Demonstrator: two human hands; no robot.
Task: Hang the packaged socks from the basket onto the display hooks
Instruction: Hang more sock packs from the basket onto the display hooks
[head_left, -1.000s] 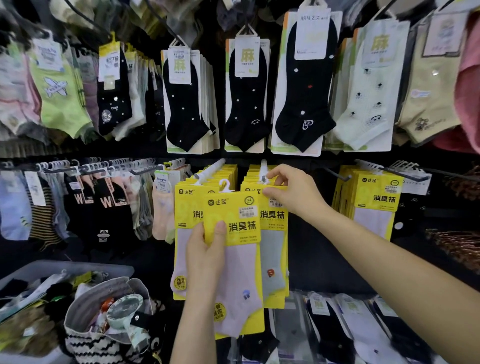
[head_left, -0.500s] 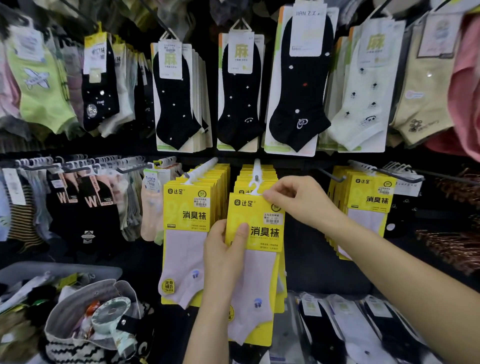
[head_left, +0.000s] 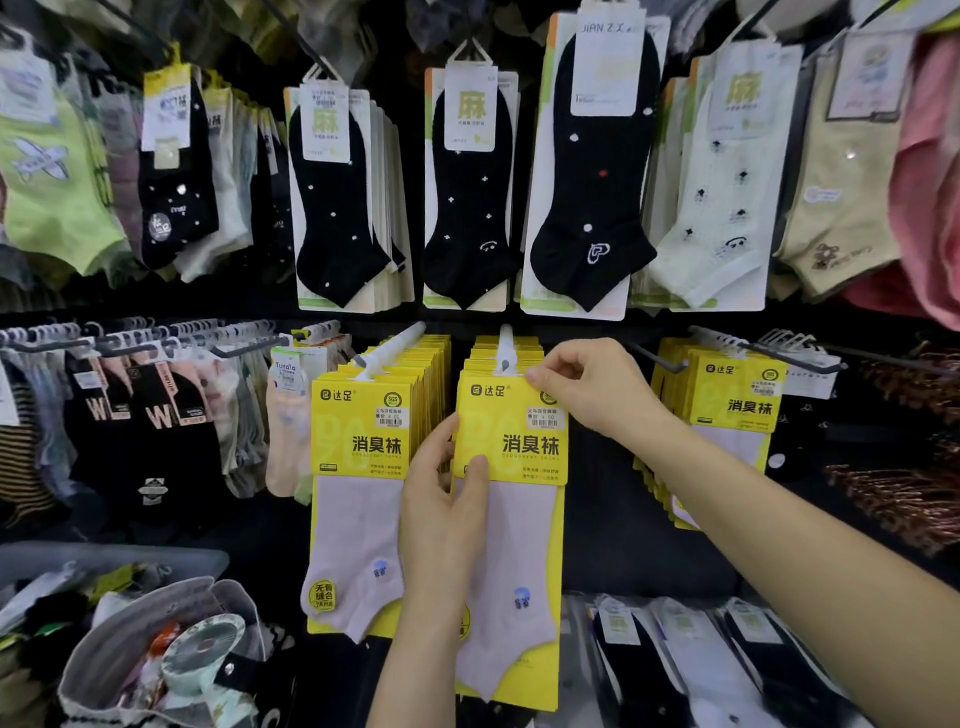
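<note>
A yellow-carded pack of pale pink socks (head_left: 511, 519) hangs at the front of the middle white display hook (head_left: 505, 347). My left hand (head_left: 441, 514) grips the pack's left edge, thumb across the card front. My right hand (head_left: 587, 384) pinches the card's top right corner beside the hook. Behind it sits a stack of the same yellow packs. To the left, a second white hook (head_left: 395, 345) carries another full row of yellow packs (head_left: 358, 493). The basket (head_left: 104, 561) shows at the lower left with mixed sock packs inside.
Black, white and beige sock cards (head_left: 467, 192) hang on the row above. A third stack of yellow packs (head_left: 727, 415) hangs to the right. A patterned bag (head_left: 171, 660) sits at the lower left. Bagged socks (head_left: 691, 665) lie on the shelf below.
The pack moved from in front of the left stack rightward and up onto the middle hook. My right hand shifted from the hook's stack to the pack's top corner.
</note>
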